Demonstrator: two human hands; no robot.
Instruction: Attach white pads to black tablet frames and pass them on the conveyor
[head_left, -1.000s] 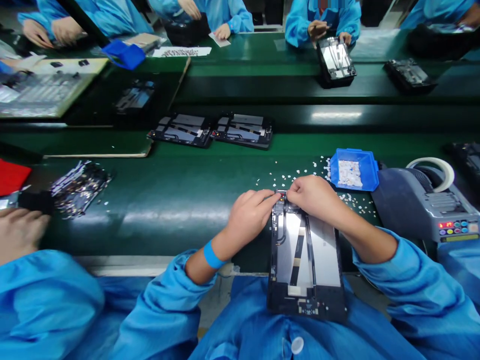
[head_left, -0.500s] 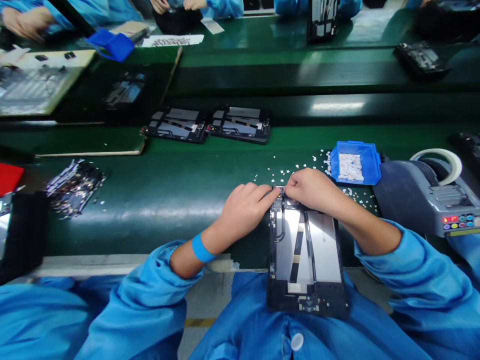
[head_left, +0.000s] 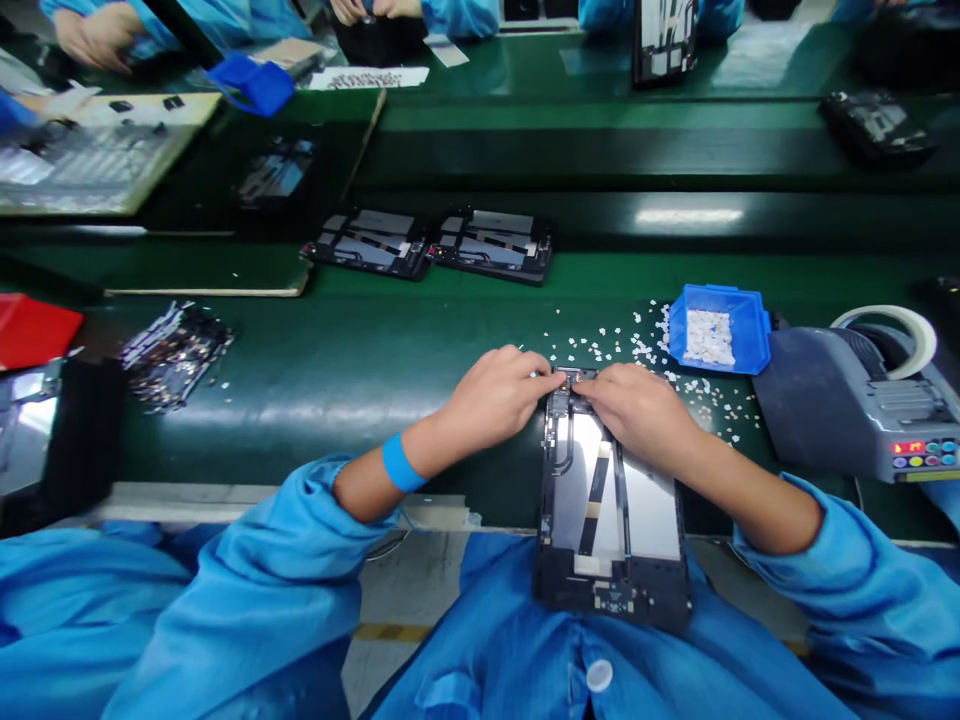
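Opened device (head_left: 651,510): lower end against the person's clothing, upper end at the bench (head_left: 315,370) edge; best kept steady, as it seems to bridge the two.
Right hand (head_left: 637,408): fingertips on the top end; light, square pressure should spare the small parts.
Left hand (head_left: 495,395): fingertips beside them, probably bracing; whether either hand's fingers pinch anything, I cannot tell.
White bits (head_left: 643,350): scattered just beyond; best kept out of the device.
Blue bin (head_left: 752,340): behind, right.
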